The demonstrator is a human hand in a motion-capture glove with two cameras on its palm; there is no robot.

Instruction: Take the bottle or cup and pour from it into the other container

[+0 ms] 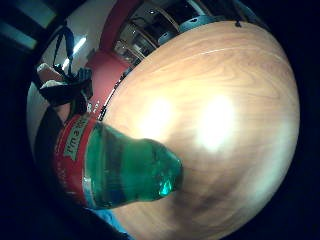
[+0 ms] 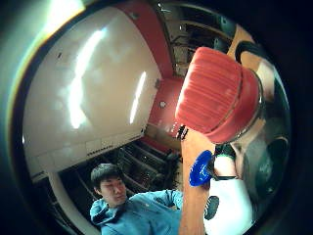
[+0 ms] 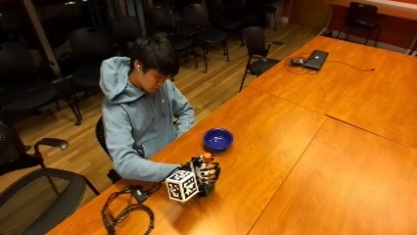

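Green plastic, red label, red cap, that was the bottle (image 3: 206, 172) I had in my gloved right hand (image 3: 207, 175). My fingers were curled round its body, so it was clamped in my grip, standing roughly upright with the cap poking out above my fingers. From the outside view I couldn't tell if its base was touching the wooden table (image 3: 312, 147) or just off it. The little-finger-side camera looked down the bottle's length with the tabletop spread out under it. The thumb-side one had the ribbed red cap (image 2: 215, 95) filling a big chunk of the shot.

The blue bowl (image 3: 218, 139) sat on the table further along the same edge, near my hand but clearly apart from it, open side up. I couldn't see whether anything was in it.

My other hand was tucked down by my body, mostly hidden. A laptop (image 3: 316, 59) sat way off at the far end of the table.
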